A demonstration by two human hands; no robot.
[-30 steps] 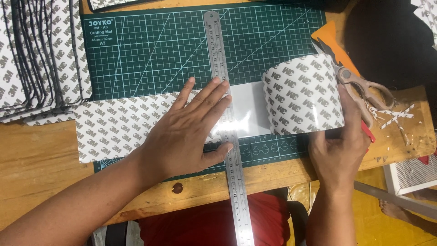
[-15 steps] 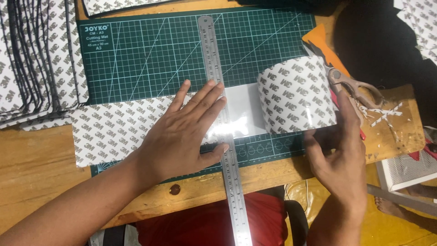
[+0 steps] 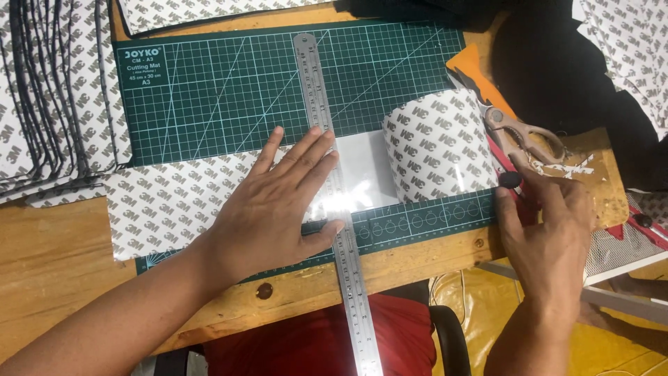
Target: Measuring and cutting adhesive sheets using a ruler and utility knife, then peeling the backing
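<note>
My left hand (image 3: 278, 202) lies flat, fingers spread, on a steel ruler (image 3: 313, 83) and a white sheet with grey printed backing (image 3: 160, 209). Both lie across a green cutting mat (image 3: 209, 90). Right of the ruler the sheet shows a glossy bare strip, then curls up into a roll (image 3: 435, 150). My right hand (image 3: 550, 230) is at the mat's right edge. Its thumb and forefinger pinch a red cutter with a black knob (image 3: 510, 179), mostly hidden under the fingers.
Scissors (image 3: 518, 132) and an orange tool (image 3: 470, 66) lie right of the roll. A stack of printed sheets (image 3: 42, 104) sits at the left on the wooden table (image 3: 56, 264). Black cloth (image 3: 557, 63) is at the back right, a wire mesh tray (image 3: 619, 247) below it.
My right hand left the roll's edge and closed on the red cutter beside the mat. My left hand stayed pressed on the ruler and sheet.
</note>
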